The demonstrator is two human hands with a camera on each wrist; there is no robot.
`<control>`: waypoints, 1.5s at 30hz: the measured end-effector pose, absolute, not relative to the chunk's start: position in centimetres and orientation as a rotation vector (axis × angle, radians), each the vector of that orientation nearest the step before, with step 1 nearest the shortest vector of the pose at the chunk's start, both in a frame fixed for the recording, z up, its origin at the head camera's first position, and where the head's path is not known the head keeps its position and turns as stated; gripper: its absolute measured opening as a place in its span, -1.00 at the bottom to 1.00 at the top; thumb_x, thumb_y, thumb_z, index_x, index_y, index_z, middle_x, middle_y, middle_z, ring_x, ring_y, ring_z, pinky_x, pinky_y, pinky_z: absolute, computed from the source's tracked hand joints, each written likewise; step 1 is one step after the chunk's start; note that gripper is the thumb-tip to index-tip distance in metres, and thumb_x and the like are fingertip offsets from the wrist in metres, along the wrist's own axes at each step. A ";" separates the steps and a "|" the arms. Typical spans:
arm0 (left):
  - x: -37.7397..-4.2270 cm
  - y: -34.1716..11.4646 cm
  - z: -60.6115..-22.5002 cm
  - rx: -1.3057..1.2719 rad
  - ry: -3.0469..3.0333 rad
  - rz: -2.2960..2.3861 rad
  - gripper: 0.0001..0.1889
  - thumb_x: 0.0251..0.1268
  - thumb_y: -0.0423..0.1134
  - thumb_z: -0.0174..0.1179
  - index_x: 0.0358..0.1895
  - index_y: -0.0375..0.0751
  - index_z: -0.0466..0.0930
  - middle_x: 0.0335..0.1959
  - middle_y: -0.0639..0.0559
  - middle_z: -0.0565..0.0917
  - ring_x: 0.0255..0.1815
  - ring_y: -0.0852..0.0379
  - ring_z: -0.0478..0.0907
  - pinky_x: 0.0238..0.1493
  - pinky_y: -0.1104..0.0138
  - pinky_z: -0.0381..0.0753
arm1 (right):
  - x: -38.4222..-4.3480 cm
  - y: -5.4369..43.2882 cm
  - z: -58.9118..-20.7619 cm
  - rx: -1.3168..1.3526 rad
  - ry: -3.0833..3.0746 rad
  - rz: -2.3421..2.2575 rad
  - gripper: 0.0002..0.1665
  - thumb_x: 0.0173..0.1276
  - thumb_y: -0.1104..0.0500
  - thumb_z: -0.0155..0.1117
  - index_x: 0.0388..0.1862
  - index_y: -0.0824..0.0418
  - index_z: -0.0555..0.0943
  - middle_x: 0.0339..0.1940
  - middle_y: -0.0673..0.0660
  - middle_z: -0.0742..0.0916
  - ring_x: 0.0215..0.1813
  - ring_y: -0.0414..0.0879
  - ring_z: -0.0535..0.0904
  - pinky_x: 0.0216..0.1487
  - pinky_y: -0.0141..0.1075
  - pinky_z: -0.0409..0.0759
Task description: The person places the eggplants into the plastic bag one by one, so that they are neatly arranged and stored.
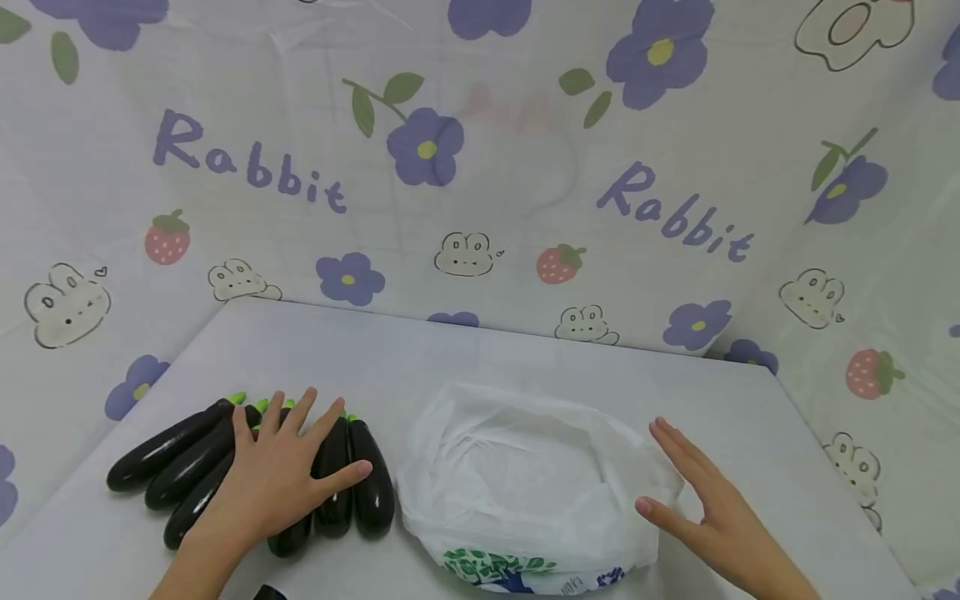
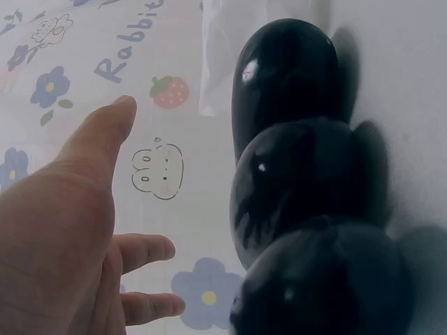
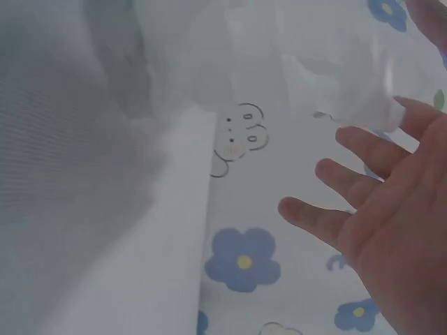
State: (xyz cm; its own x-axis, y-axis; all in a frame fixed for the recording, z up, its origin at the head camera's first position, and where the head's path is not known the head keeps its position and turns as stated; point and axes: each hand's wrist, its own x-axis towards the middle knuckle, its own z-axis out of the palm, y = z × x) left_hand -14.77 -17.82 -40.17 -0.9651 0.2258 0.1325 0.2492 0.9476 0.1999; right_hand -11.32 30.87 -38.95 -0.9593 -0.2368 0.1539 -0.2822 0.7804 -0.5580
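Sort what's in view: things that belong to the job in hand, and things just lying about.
Likely in the job:
- eggplants, under the left hand
- white plastic bag, beside the right hand

Just there:
- printed backdrop
- white table

The person's left grip [image 1: 277,471] is palm down, its fingers [image 1: 302,410] fanned forward and its thumb [image 1: 341,481] stretched toward the other side; the bare left forearm [image 1: 202,558] slants inward behind it. The right grip [image 1: 716,502] stands side-on, palm facing inward, thumb well apart from straight fingers that overlap in the head view and seem slightly parted in the hazy right wrist view.
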 end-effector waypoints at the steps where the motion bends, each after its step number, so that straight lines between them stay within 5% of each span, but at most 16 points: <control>1: -14.8 -17.8 -40.1 -0.372 -2.995 -0.337 0.05 0.14 0.63 -0.18 0.52 -0.09 0.23 0.48 -0.35 0.15 0.44 -0.54 -0.08 0.17 -0.47 -0.45 | -11.4 30.8 -39.2 0.435 -2.901 0.925 -0.02 0.30 -0.12 0.39 0.59 -0.20 0.10 0.58 0.06 0.16 0.52 0.25 0.04 0.17 0.45 0.16; 10: -15.1 -19.8 -39.0 -0.454 -2.986 -0.483 -0.06 0.27 0.50 -0.08 0.51 -0.13 0.23 0.48 -0.31 0.18 0.43 -0.44 0.03 0.23 -0.44 -0.26 | -12.2 30.4 -41.0 0.453 -3.049 0.969 0.05 0.17 -0.27 0.43 0.53 0.11 0.28 0.54 0.13 0.26 0.48 0.30 0.12 0.24 0.36 0.17; 17: -15.2 -23.8 -37.2 -0.501 -2.962 -0.758 -0.23 0.39 0.29 0.05 0.49 -0.13 0.26 0.47 -0.27 0.20 0.40 -0.41 0.11 0.21 -0.35 0.08 | -12.4 30.4 -41.5 0.495 -3.042 1.007 0.07 0.13 -0.27 0.47 0.51 0.15 0.31 0.54 0.12 0.26 0.49 0.28 0.12 0.27 0.32 0.18; 23: -16.1 -27.9 -36.3 -0.495 -2.947 -0.903 -0.35 0.45 0.12 0.10 0.46 -0.14 0.31 0.45 -0.26 0.23 0.41 -0.40 0.11 0.16 -0.34 0.18 | -12.5 30.5 -41.5 0.567 -3.016 1.026 0.05 0.14 -0.21 0.49 0.51 0.17 0.30 0.54 0.16 0.26 0.48 0.31 0.13 0.24 0.35 0.19; 31: -17.0 -31.9 -37.0 -0.424 -2.958 -0.885 -0.42 0.50 0.08 0.06 0.43 -0.15 0.36 0.23 -0.24 0.52 0.22 -0.30 0.40 0.02 -0.23 0.38 | -12.6 30.4 -41.7 0.601 -2.995 1.015 0.06 0.13 -0.21 0.50 0.51 0.18 0.30 0.52 0.21 0.29 0.46 0.33 0.16 0.24 0.34 0.21; 45: -18.3 -35.9 -38.7 -0.250 -3.106 -0.775 -0.29 0.44 0.15 0.10 0.36 -0.39 0.36 0.24 -0.44 0.45 0.16 -0.42 0.43 0.00 -0.30 0.42 | -12.7 30.5 -41.9 0.557 -3.035 1.015 0.08 0.12 -0.24 0.48 0.52 0.15 0.28 0.53 0.22 0.27 0.47 0.33 0.12 0.26 0.34 0.17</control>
